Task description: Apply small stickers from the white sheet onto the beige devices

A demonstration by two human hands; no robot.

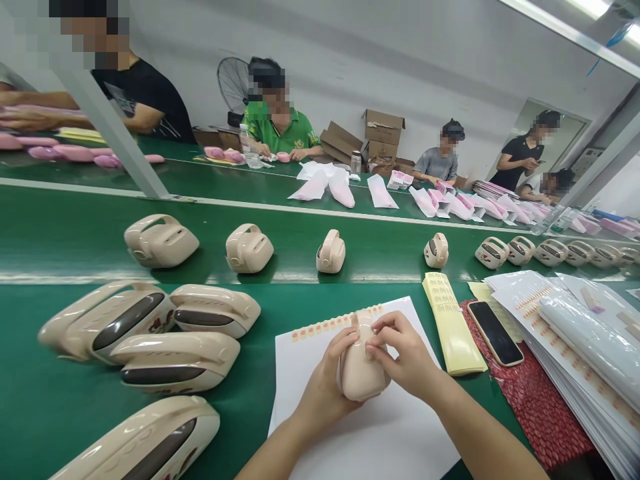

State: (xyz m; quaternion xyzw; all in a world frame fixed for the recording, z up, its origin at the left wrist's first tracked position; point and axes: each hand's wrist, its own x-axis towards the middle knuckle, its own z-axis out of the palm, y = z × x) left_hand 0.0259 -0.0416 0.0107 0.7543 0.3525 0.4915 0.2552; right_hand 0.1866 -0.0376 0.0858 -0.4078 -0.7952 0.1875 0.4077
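A small beige plastic handheld device [361, 373] is held upright over a white sheet of paper [370, 427] at the near edge of the green table [30, 413]. It is cupped from the left by the left hand [327, 373], whose fingers are curled closed around its side. The right hand [403, 350] is laid on its top right, fingers bent and pinched against the upper part of the casing; whether anything is held between the fingertips cannot be told. A row of small orange stickers [330, 325] is seen along the top edge of the sheet, just beyond the hands.

To the left, four more beige devices with dark oval windows [150, 333] are lying on their sides, grouped close together. On the green conveyor belt [60, 233] beyond, further beige devices [249, 248] are spaced in a line running right. Just right of the sheet a yellow strip of sticker backing [453, 327] is laid, and beside it a black smartphone [495, 333] rests on a red patterned cloth [540, 407]. Stacked white sticker sheets [575, 360] are piled at the far right.

Across the belt, other people are seated at work: one in a green shirt [280, 130], one in a black shirt [143, 93]. Pink and white pouches [327, 180] are scattered on the far table, with brown cardboard boxes [383, 133] behind.
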